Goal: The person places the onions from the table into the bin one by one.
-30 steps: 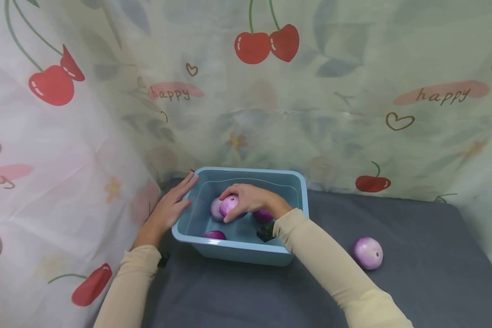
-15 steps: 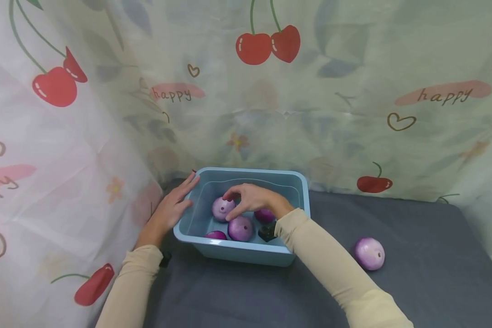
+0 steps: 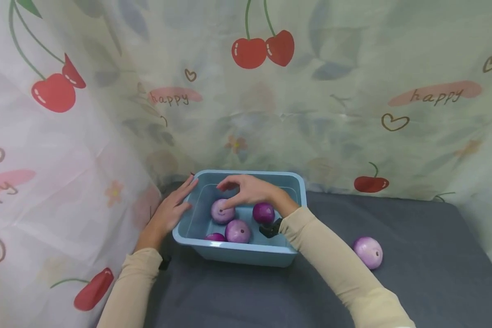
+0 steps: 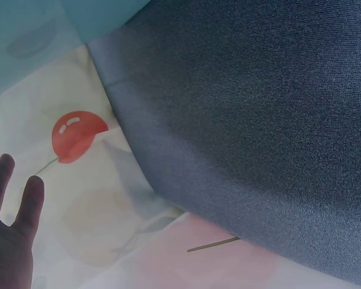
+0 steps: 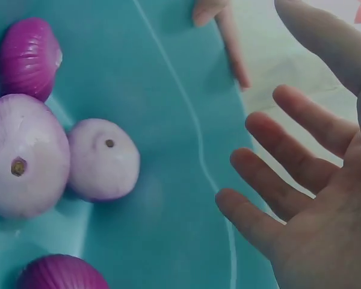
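A light-blue plastic bin [image 3: 246, 258] holds several red onions. Two are pale purple, one pale onion [image 3: 217, 214] toward the left and another pale onion [image 3: 237, 231] near the front wall. A darker onion [image 3: 263, 212] lies farther right, and another dark onion [image 3: 215, 237] is partly hidden by the front rim. My right hand [image 3: 252, 189] hovers over the bin with nothing in it; the right wrist view shows its fingers [image 5: 277, 162] spread apart. With extended fingers, my left hand [image 3: 168, 212] touches the bin's left rim.
One more onion [image 3: 368, 253] sits on the dark grey cloth [image 3: 426, 269] right of the bin, near my right forearm. A cherry-printed curtain [image 3: 332, 136] stands close behind the bin and along the left side.
My right hand has let go of a pale onion, which now lies near the bin's front wall, and has risen slightly with its fingers opening. The left hand stays at the rim.
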